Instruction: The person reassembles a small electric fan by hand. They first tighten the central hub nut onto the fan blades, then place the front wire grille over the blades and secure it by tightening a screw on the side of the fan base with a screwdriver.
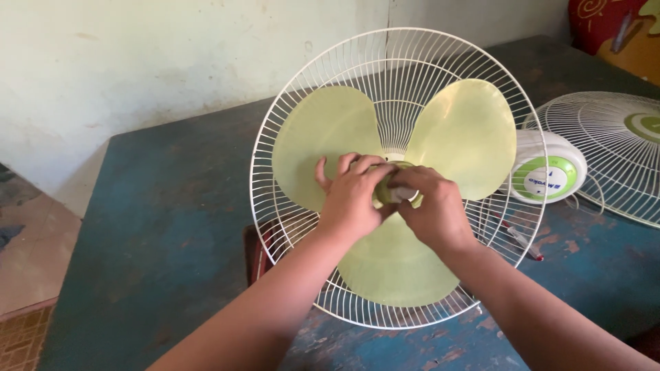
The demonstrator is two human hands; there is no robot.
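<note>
A round rear fan guard (289,124) of thin white wire, its spokes fanning out from the centre, stands tilted near the middle of the table (172,206), a worn blue surface with scuffed, flaking paint showing rusty patches. Inside the guard sits a pale yellow-green fan blade (399,264) of smooth, slightly translucent plastic, with three broad rounded lobes. Both hands meet at its hub. The left hand (352,192) rests curled over the hub's left side, fingers bent and pressing against the blade's centre. The right hand (434,206) is closed around a small pale cap (401,194) at the hub, fingertips pinching it from the right. Only a sliver of the cap shows between the fingers, so its shape cannot be told exactly. Toward the table's right edge lies a second white wire grille (605,158), flat and domed, with a green centre disc. Between it and the guard sits a rounded white plastic motor housing (550,172) with a green ring on its face. Just below that, a slim red-tipped tool (526,244) lies on the table, partly behind the wires.
</note>
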